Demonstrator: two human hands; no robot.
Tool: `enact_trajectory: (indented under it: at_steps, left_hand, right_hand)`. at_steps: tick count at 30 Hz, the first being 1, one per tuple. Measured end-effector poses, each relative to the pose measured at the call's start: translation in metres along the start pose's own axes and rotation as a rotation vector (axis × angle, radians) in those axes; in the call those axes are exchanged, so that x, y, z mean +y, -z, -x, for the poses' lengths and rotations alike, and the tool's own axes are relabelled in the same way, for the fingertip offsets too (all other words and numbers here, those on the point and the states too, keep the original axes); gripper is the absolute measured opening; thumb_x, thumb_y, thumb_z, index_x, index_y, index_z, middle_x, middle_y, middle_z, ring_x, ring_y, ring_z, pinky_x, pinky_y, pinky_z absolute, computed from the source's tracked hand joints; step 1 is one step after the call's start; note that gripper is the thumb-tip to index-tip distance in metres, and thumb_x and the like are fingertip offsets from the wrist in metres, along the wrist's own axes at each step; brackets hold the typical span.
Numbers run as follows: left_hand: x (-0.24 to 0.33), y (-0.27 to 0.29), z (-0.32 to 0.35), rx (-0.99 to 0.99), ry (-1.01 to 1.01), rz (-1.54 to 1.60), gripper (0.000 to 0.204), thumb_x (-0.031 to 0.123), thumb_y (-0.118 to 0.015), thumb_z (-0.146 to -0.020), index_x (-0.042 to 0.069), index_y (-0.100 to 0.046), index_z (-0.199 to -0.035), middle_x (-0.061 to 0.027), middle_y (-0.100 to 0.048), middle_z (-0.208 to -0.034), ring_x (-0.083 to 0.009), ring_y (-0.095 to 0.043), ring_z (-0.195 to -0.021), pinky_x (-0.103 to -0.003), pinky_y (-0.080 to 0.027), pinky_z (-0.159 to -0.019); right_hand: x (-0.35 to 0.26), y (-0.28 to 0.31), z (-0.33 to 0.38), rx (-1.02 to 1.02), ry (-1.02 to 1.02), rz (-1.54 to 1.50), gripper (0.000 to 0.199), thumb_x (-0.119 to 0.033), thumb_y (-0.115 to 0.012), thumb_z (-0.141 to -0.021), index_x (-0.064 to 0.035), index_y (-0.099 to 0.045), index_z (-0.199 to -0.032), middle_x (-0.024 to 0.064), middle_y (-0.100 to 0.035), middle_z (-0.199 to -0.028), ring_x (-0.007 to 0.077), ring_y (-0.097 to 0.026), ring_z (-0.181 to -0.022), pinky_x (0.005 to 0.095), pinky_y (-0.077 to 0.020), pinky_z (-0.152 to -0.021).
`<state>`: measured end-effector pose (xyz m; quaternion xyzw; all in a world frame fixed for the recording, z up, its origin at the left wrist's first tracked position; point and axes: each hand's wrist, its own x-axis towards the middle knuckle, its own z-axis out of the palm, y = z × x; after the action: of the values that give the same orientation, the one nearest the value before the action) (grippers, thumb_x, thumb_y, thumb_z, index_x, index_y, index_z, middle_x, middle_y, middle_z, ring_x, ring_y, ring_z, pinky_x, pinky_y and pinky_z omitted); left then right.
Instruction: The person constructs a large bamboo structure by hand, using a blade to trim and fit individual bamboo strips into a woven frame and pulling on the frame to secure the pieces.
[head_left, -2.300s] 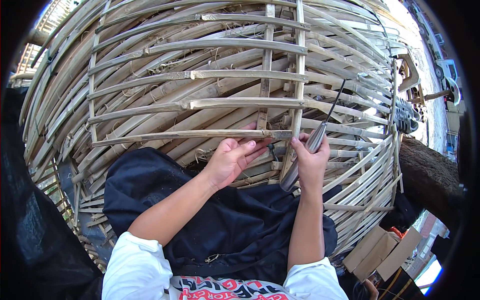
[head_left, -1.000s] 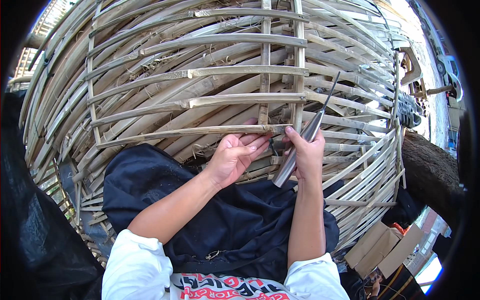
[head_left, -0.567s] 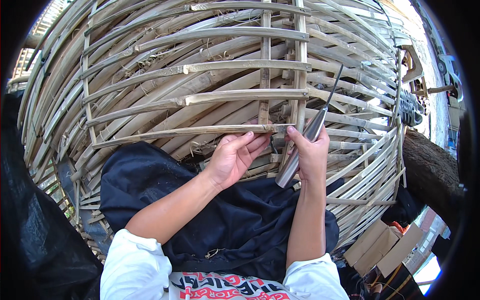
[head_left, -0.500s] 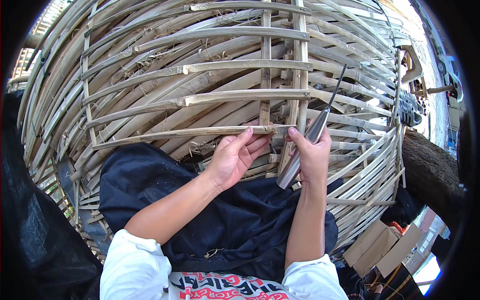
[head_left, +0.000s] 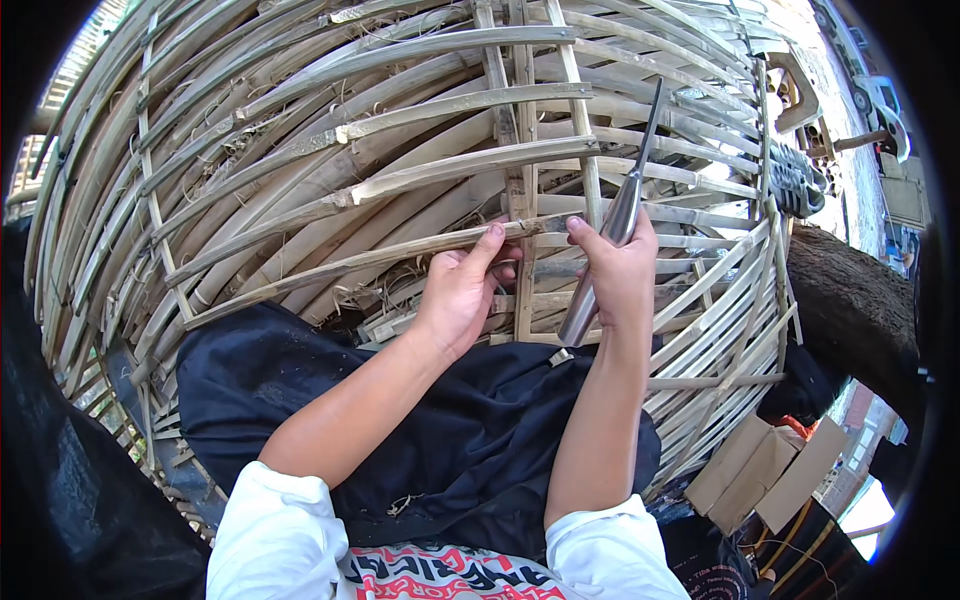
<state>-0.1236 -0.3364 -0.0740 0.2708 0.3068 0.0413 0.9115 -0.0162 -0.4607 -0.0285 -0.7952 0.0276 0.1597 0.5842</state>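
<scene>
A bamboo lattice frame (head_left: 300,270), made of long slats joined by thin crosspieces, rests over my lap. My left hand (head_left: 458,295) is closed round its nearest slat, thumb on top, close to the right end. My right hand (head_left: 618,270) grips a tool with a smooth metal handle (head_left: 622,210) and a thin dark shaft (head_left: 651,125), pointing up and away. Its thumb also presses on the slat's tip. An upright crosspiece (head_left: 582,130) crosses the slat ends just beyond my right hand. Some fingers of both hands are hidden behind the slat and tool.
Curved bamboo strips (head_left: 420,150) are stacked beyond and under the frame. Fanned strips (head_left: 720,350) stretch along the right. A thick log (head_left: 850,300), a cardboard box (head_left: 765,470) and a parked vehicle (head_left: 880,100) lie farther right. Dark cloth (head_left: 300,370) covers my lap.
The frame's right end has risen and swung slightly left, so its slats slope up more. Both hands have moved up with it, keeping their grips. The view has shifted a little too.
</scene>
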Motion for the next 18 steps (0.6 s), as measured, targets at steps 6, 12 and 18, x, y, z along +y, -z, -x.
enact_trajectory:
  at_steps: [6,12,18]
  left_hand:
    - [-0.004,-0.022,0.000,0.138,-0.004,-0.070,0.029,0.021,-0.070,-0.093,0.001,-0.065,-0.114,-0.0061,-0.070,-0.103,-0.0143,-0.065,-0.089,-0.027,-0.051,-0.067]
    - [-0.009,-0.018,0.007,0.146,-0.043,0.181,0.028,0.013,-0.061,-0.096,-0.007,-0.057,-0.114,-0.0179,-0.065,-0.117,-0.0262,-0.064,-0.111,-0.037,-0.056,-0.096]
    - [-0.008,-0.029,0.049,0.181,-0.010,0.058,0.028,0.015,-0.061,-0.094,-0.002,-0.055,-0.115,-0.0191,-0.062,-0.122,-0.0279,-0.064,-0.110,-0.036,-0.056,-0.092]
  right_hand:
    - [0.008,0.005,-0.009,0.046,0.056,-0.017,0.036,-0.011,-0.080,-0.076,0.0000,-0.056,-0.100,0.0015,-0.058,-0.076,0.0083,-0.053,-0.061,0.0253,-0.0450,-0.052]
    - [0.023,0.003,-0.019,0.040,0.002,0.005,0.038,-0.008,-0.079,-0.075,0.0048,-0.058,-0.103,0.0068,-0.062,-0.085,0.0153,-0.057,-0.073,0.0312,-0.0491,-0.071]
    - [0.031,0.002,-0.022,0.042,0.013,-0.009,0.039,-0.009,-0.080,-0.072,0.0055,-0.058,-0.101,0.0120,-0.065,-0.085,0.0203,-0.061,-0.075,0.0346,-0.0503,-0.072]
